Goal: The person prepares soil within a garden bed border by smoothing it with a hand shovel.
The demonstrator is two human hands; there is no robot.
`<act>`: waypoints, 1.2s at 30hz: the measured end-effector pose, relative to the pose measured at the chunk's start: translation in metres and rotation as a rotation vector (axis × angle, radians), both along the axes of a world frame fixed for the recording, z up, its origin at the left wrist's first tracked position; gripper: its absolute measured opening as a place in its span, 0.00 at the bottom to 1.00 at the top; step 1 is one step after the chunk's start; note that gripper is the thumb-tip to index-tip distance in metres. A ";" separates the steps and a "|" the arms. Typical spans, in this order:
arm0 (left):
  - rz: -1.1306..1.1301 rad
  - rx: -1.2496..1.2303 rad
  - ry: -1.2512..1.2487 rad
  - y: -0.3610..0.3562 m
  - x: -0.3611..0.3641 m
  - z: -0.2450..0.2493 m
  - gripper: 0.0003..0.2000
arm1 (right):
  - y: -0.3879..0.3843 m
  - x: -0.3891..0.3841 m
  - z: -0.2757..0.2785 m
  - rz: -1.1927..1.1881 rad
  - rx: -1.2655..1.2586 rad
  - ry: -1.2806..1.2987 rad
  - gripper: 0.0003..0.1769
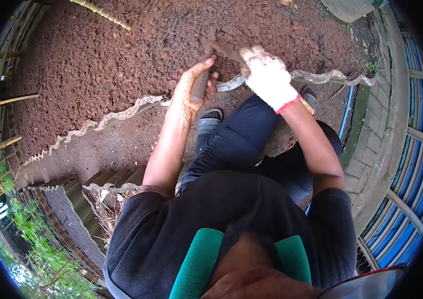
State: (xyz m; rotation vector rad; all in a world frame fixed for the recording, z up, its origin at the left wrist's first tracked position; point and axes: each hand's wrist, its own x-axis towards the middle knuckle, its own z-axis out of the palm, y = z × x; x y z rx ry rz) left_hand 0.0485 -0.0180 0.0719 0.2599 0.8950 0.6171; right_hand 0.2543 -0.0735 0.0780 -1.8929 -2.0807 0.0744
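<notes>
My left hand (191, 85), bare and soiled, is closed around a smooth brown cylindrical piece (200, 87) that stands roughly upright against the palm. Its kind does not show clearly. My right hand (267, 74) wears a dirty white knitted glove with a pink cuff. Its fingers are wrapped round a mud-coated, blade-like tool (227, 50), whose blurred end points left just above my left fingertips. Both hands are over the near edge of a bed of loose reddish-brown soil (136, 60).
A wavy sheet edging (121, 114) bounds the bed in front of my legs. A yellowish stalk (101, 14) lies on the soil. On the right are a paved strip (371, 129), a thin blue hose (346, 112) and a blue slatted fence (411, 164). Green plants (37, 234) grow at lower left.
</notes>
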 end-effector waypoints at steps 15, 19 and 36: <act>-0.401 0.303 0.360 -0.014 -0.010 0.045 0.17 | 0.022 0.025 -0.015 -0.144 0.158 -0.160 0.07; -0.342 0.301 0.357 -0.012 -0.003 0.032 0.17 | 0.006 -0.006 0.017 0.099 0.127 -0.116 0.08; -0.341 0.513 0.330 -0.030 0.007 0.043 0.20 | 0.020 0.025 -0.009 -0.071 0.223 -0.020 0.08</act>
